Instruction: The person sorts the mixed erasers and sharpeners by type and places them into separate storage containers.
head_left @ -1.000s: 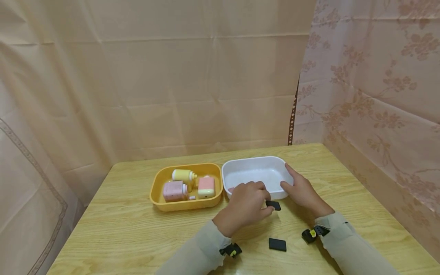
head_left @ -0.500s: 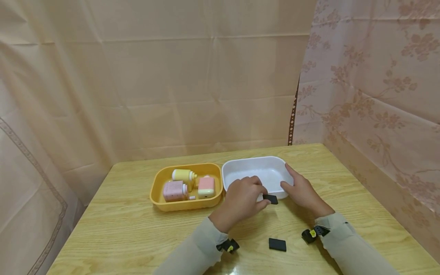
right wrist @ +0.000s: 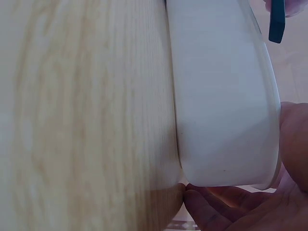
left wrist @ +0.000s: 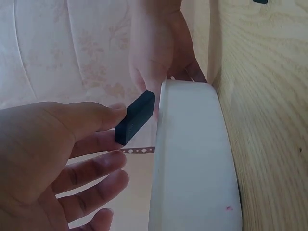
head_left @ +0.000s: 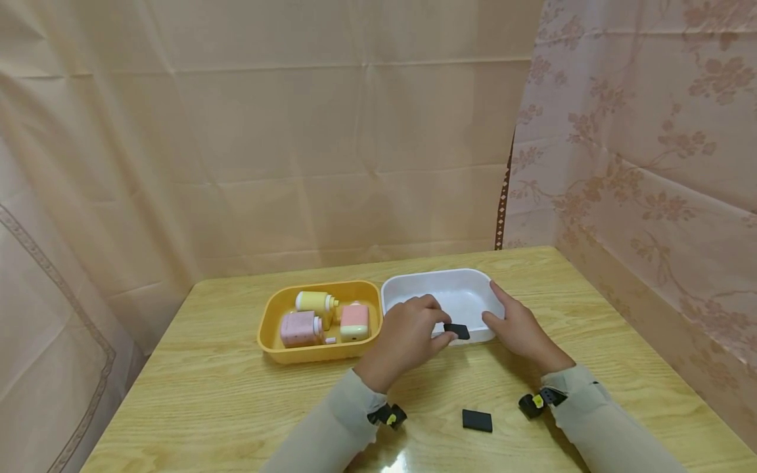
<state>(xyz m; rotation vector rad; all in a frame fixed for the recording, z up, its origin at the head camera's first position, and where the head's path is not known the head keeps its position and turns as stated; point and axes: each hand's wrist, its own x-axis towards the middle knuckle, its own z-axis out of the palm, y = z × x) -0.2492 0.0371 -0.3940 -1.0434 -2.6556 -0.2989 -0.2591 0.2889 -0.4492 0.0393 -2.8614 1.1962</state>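
My left hand (head_left: 408,332) pinches a small flat black block (head_left: 458,331) between thumb and index finger, its other fingers loosely bent. The block overlaps the near rim of a white plastic tray (head_left: 467,299) in the head view; in the left wrist view it is tilted, close to the rim. My right hand (head_left: 523,328) grips the tray's right end, thumb at the rim and fingers along the outer wall (right wrist: 221,96). A second black block (head_left: 477,420) lies flat on the table in front, between the two forearms.
Left of the white tray stands a yellow-orange tray (head_left: 322,356), almost touching it. Inside are a yellow-and-white piece (head_left: 313,301), a pink boxy piece (head_left: 299,328) and a pink-and-cream piece (head_left: 355,322). Curtains hang behind the wooden table (head_left: 236,407).
My left hand has moved left and slightly away from me with the black block, from in front of the white tray to over its near rim. The right hand stays on the tray.
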